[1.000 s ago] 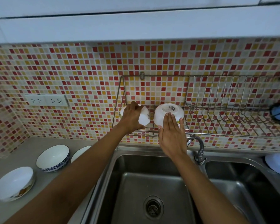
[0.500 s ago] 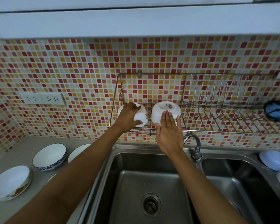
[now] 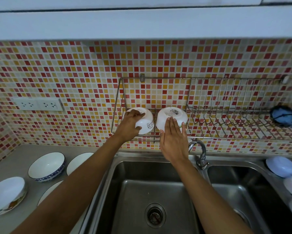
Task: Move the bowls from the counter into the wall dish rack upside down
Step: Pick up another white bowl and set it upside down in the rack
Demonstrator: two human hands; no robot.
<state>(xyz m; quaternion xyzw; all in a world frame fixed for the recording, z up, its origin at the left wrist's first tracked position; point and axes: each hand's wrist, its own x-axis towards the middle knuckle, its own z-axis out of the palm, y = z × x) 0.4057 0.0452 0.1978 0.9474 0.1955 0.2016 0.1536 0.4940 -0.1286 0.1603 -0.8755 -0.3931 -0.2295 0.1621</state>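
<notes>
1. Nearest, four bowls (image 3: 46,166) wait upright on the surface (image 3: 23,159) beside the sink (image 3: 158,191).
2. Farther, my left hand (image 3: 131,124) grips one overturned bowl (image 3: 144,121); my right hand (image 3: 174,137) lies flat-fingered against another (image 3: 171,117).
3. Both sit in the rack (image 3: 234,137); next I should let go and fetch more.

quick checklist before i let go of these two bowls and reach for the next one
1. Left bowl upside down in the wall rack: ok.
2. Right bowl upside down, base up: ok.
3. Both bowls fully seated on the wires: cannot tell.
4. Left hand off its bowl: not ok, fingers grip it.
5. Right hand off its bowl: not ok, flat against it.
6. Counter bowls upright within reach: ok.
</notes>
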